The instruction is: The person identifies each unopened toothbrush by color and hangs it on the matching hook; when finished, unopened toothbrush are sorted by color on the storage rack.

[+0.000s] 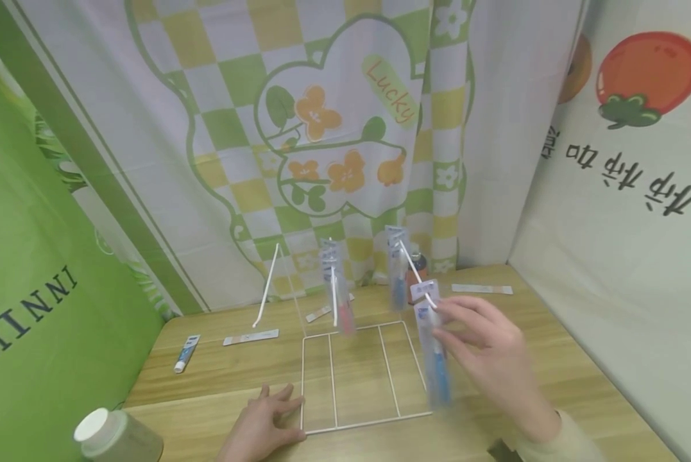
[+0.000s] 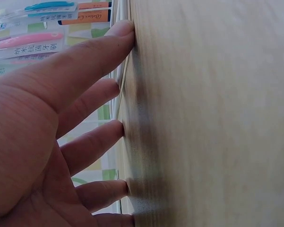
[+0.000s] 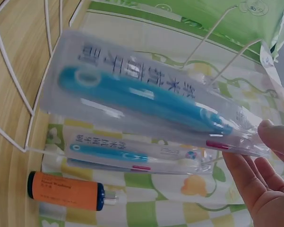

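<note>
My right hand [image 1: 489, 353] pinches the upper end of a packaged blue toothbrush [image 1: 440, 372] at the tip of the right hook of a white wire rack [image 1: 368, 424]. In the right wrist view the clear toothbrush package [image 3: 142, 101] spans the front, with thumb and fingers at its top end. Behind it hangs another blue toothbrush pack [image 3: 108, 153]. My left hand [image 1: 264, 420] rests with spread fingers at the left side of the rack's base, fingertips on the wooden table. A pink toothbrush pack [image 1: 345, 314] hangs on the middle hook; the left hook [image 1: 267, 285] is bare.
An orange bottle [image 3: 66, 190] stands behind the rack. Flat narrow packets [image 1: 251, 337] lie on the table, one [image 1: 482, 289] at the back right. A small toothpaste tube [image 1: 187, 353] lies at left, and a pale jar [image 1: 117, 436] stands at the front left corner.
</note>
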`<state>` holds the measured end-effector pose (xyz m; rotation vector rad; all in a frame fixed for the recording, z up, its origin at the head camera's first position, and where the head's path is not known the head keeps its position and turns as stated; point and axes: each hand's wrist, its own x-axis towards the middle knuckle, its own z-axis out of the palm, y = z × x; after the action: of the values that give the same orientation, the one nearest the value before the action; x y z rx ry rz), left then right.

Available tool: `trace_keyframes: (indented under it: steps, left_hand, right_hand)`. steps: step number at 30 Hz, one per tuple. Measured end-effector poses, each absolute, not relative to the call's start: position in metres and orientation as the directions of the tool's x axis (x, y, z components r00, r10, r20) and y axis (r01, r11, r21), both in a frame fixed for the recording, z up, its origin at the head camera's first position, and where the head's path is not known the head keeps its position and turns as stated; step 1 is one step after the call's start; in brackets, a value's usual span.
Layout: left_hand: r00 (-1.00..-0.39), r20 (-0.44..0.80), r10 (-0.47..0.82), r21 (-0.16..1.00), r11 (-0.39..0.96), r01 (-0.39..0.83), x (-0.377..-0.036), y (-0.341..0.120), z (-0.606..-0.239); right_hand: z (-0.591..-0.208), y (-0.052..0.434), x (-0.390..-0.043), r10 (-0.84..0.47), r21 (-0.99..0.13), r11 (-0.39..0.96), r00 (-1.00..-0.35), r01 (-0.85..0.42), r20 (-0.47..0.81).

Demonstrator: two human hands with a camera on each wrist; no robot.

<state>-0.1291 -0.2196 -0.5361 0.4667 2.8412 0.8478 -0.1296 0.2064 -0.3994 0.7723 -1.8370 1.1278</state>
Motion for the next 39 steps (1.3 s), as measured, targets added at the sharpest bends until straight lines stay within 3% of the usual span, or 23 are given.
trace_keyframes:
  steps: [7,21,39]
  left_hand:
    - [-0.944,-0.057,0.326,0.564,0.79,0.239,-0.129,-0.22,-0.538]
    - [-0.943,-0.043,0.329,0.546,0.798,0.254,-0.128,-0.22,-0.537]
    - [-0.943,-0.043,0.331,0.54,0.802,0.257,-0.126,-0.22,-0.534]
  right_hand:
    - [-0.404,0.195,-0.152,-0.053,-0.458,0.421,-0.525,-0.783,0.849]
    - [-0.409,0.184,-0.213,-0.026,-0.379,0.569,-0.477,-0.73,0.879]
    - [-0.411,0.179,-0.231,-0.009,-0.417,0.536,-0.499,-0.734,0.867]
